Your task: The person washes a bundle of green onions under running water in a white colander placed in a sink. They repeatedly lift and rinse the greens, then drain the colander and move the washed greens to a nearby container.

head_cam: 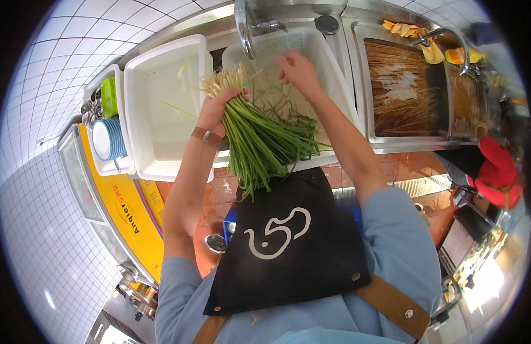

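My left hand (pixel 217 111) is shut around a thick bunch of chive-like green stalks (pixel 265 135), just below their pale root ends. The leafy ends spread towards me and to the right, hanging over the front rim of a white perforated plastic basket (pixel 335 81) in the sink. Above that basket is my right hand (pixel 299 74), apart from the bunch, its fingers curled and blurred. Whether it pinches a scrap cannot be told. Loose green leaf scraps (pixel 276 92) lie in the basket. A chrome faucet (pixel 245 32) reaches over its back edge, beyond the root ends.
A white plastic tub (pixel 156 107) with a leaf scrap stands at left. Further left, a white bin (pixel 127 165) holds blue-rimmed plates (pixel 107 138) and a green container (pixel 108 98). The right sink (pixel 401 140) holds many thin sticks (pixel 396 103). A person in red (pixel 499 172) is far right.
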`<state>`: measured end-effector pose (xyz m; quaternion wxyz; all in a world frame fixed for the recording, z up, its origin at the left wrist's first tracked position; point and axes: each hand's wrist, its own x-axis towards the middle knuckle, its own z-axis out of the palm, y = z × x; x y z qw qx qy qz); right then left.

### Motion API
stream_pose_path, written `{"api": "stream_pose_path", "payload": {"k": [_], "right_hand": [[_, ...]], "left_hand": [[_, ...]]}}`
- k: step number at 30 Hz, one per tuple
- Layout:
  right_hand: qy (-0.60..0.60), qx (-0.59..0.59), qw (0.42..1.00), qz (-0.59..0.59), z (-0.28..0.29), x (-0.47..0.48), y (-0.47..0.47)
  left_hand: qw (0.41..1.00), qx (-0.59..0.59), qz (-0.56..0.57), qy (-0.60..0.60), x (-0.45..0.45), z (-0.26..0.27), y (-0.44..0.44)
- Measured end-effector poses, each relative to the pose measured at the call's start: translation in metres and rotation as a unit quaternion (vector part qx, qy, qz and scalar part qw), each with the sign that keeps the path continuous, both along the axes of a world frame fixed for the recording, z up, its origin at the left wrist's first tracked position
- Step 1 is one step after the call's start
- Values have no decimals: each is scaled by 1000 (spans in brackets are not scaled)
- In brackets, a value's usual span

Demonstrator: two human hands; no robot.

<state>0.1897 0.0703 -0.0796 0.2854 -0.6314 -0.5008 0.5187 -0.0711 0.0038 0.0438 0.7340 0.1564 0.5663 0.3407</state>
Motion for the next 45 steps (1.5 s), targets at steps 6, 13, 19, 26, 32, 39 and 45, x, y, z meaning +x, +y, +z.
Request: {"api": "stream_pose_path", "payload": {"k": [6, 13, 19, 26, 32, 39, 45], "right_hand": [[285, -68, 954, 60, 61, -35, -16], [17, 150, 981, 122, 76, -30, -5], [240, 10, 966, 94, 85, -47, -12], [289, -40, 955, 49, 95, -52, -18], [275, -41, 957, 85, 96, -51, -18], [44, 4, 991, 128, 10, 17, 11], [-203, 86, 947, 234, -37, 20, 21]], "left_hand": [[1000, 4, 16, 12, 0, 4, -9], [992, 110, 49, -42, 1, 25, -20], [995, 85, 2, -45, 10, 15, -11], [994, 93, 0, -48, 9, 4, -7], [996, 91, 18, 6, 7, 23, -16], [958, 215, 129, 142, -23, 138, -75], [894, 429, 91, 87, -92, 214, -109]]}}
